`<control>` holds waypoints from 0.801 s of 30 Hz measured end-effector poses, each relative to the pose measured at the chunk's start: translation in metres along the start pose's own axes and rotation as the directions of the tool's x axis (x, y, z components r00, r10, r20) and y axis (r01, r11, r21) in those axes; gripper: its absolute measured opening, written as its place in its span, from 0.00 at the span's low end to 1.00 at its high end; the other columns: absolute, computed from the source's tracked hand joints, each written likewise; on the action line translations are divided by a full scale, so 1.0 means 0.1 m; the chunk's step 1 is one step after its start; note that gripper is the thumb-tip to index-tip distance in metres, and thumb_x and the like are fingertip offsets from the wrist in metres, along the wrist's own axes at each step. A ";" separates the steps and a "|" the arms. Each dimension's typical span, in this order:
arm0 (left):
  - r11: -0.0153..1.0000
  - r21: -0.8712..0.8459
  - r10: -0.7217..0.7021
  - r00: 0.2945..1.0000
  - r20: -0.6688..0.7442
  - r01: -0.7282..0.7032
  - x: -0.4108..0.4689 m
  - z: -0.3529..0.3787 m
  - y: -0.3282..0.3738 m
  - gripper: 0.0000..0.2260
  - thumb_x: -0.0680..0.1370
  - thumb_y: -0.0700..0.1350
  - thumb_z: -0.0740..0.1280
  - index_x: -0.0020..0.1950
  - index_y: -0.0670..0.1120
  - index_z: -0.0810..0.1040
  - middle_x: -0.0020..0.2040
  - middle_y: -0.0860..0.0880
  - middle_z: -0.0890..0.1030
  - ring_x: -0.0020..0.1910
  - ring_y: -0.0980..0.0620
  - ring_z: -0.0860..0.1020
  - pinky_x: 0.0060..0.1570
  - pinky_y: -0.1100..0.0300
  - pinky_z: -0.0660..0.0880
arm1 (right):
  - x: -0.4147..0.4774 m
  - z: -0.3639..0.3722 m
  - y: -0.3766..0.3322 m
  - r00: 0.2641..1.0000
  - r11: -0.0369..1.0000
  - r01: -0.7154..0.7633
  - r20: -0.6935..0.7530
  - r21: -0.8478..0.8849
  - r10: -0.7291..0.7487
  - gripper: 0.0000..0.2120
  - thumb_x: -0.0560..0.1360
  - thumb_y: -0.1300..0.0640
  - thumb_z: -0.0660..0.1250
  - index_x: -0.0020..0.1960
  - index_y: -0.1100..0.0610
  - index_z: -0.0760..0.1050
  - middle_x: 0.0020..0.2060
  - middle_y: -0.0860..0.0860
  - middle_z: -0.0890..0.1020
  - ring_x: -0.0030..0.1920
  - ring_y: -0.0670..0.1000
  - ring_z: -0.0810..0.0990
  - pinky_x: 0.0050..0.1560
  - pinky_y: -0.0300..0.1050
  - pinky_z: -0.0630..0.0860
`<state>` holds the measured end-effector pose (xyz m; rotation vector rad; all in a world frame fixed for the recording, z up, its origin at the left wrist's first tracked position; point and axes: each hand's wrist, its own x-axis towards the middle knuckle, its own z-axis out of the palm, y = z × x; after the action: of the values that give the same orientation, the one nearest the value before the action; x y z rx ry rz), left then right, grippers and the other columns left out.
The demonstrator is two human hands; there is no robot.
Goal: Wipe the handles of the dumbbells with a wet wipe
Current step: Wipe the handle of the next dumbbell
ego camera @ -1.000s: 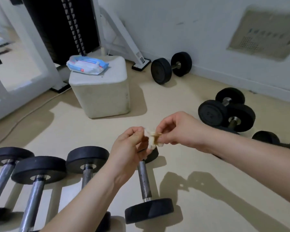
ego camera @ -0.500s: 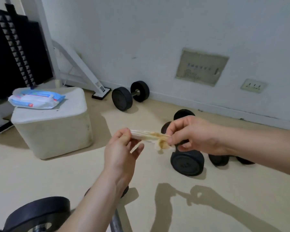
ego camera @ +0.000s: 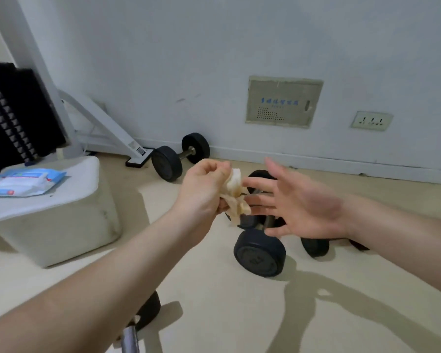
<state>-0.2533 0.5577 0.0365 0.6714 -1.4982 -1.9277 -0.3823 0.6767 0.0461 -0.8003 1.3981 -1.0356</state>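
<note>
My left hand (ego camera: 203, 191) grips a crumpled, brown-stained wet wipe (ego camera: 234, 197) at chest height above the floor. My right hand (ego camera: 297, 202) is spread beside it with straight fingers, its fingertips close to the wipe. Below and behind the hands lies a black dumbbell (ego camera: 259, 253), its handle mostly hidden by the wipe and fingers. Another dumbbell (ego camera: 180, 155) lies by the wall. A steel handle of a near dumbbell (ego camera: 130, 337) shows at the bottom edge under my left forearm.
A white block (ego camera: 59, 220) stands at the left with a blue-and-white pack of wipes (ego camera: 23, 182) on top. A white weight-machine frame (ego camera: 97, 123) rises behind it. More dumbbell plates (ego camera: 315, 247) lie under my right forearm. The wall holds a panel and a socket.
The view lifted from the near dumbbells toward the wall. Both hands stretched the wipe between them; now my right hand has let go and opened, and my left hand holds the wipe bunched.
</note>
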 end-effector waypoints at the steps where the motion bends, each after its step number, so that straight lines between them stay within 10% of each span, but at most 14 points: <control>1: 0.999 0.043 0.008 1.000 0.030 -0.009 0.03 0.14 -0.01 0.07 0.81 0.43 0.63 0.44 0.43 0.72 0.30 0.47 0.73 0.19 0.56 0.71 0.21 0.67 0.66 | -0.02 -0.08 0.01 0.999 0.999 0.031 0.032 -0.041 -0.029 0.28 0.71 0.31 0.60 0.65 0.43 0.72 0.63 0.48 0.78 0.66 0.48 0.71 0.65 0.57 0.61; 8: 0.988 0.151 0.019 0.999 -0.026 -0.015 0.34 0.95 -0.23 0.08 0.80 0.45 0.65 0.44 0.43 0.72 0.29 0.49 0.72 0.20 0.56 0.70 0.22 0.66 0.66 | -0.16 -0.83 0.17 0.968 0.974 0.196 -0.137 -0.114 -0.211 0.07 0.68 0.57 0.73 0.46 0.57 0.83 0.38 0.51 0.83 0.37 0.45 0.77 0.45 0.42 0.66; 13: 0.982 -0.112 -0.167 0.976 -0.143 0.152 0.56 1.20 -0.51 0.10 0.77 0.47 0.68 0.41 0.43 0.73 0.35 0.42 0.72 0.37 0.43 0.71 0.36 0.56 0.69 | -0.32 -1.49 0.36 0.981 0.956 0.129 -0.104 -0.263 -0.161 0.08 0.69 0.68 0.71 0.39 0.56 0.82 0.37 0.54 0.81 0.42 0.51 0.77 0.45 0.43 0.69; 18: 0.949 -0.233 -0.249 0.959 -0.133 0.214 0.51 1.42 -0.86 0.17 0.74 0.55 0.69 0.46 0.40 0.75 0.34 0.43 0.73 0.31 0.48 0.72 0.29 0.62 0.70 | -0.23 -1.83 0.69 0.988 0.952 0.155 -0.041 0.262 -0.150 0.04 0.73 0.57 0.67 0.46 0.56 0.74 0.49 0.53 0.81 0.52 0.50 0.78 0.50 0.49 0.69; 21: 0.973 -0.142 -0.204 0.966 -0.159 0.182 0.47 1.52 -1.08 0.19 0.73 0.56 0.70 0.48 0.39 0.77 0.44 0.38 0.73 0.43 0.40 0.70 0.43 0.51 0.71 | -0.08 -1.84 0.93 0.989 0.980 0.141 0.017 0.142 -0.145 0.19 0.71 0.47 0.70 0.56 0.58 0.76 0.49 0.51 0.82 0.49 0.48 0.78 0.51 0.47 0.69; 24: 0.989 -0.093 -0.142 0.925 -0.352 0.116 0.46 1.56 -1.29 0.13 0.74 0.52 0.70 0.41 0.41 0.79 0.39 0.40 0.77 0.39 0.42 0.76 0.38 0.52 0.75 | 0.00 -1.83 1.10 0.985 0.985 0.168 -0.036 0.050 -0.166 0.07 0.67 0.53 0.73 0.44 0.54 0.82 0.39 0.50 0.83 0.39 0.45 0.77 0.42 0.40 0.68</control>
<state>-0.4142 0.6523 -0.0535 1.0490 -1.1777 -1.8210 -0.5522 0.7427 -0.0654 -0.8767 1.3418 -1.2144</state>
